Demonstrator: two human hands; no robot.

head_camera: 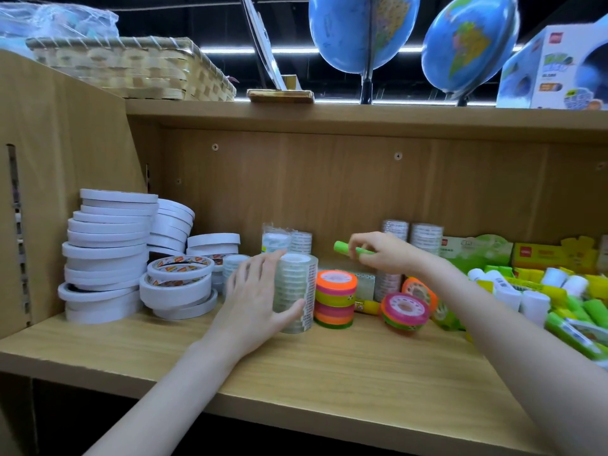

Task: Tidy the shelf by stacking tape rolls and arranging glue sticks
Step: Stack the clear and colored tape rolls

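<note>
Left hand point(260, 297) has its grip clamped on one clear tape column point(296, 292); right hand point(386, 253) pinches one green glue stick point(345, 247). Two globes point(362, 31) stand above the shelf point(329, 366).

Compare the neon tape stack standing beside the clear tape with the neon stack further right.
The left neon stack stands upright with an orange roll on top; the right neon stack is tipped, its pink face towards the camera. The left one stands right beside the clear tape; the right one lies near the glue sticks. Both are banded neon rolls.
</note>
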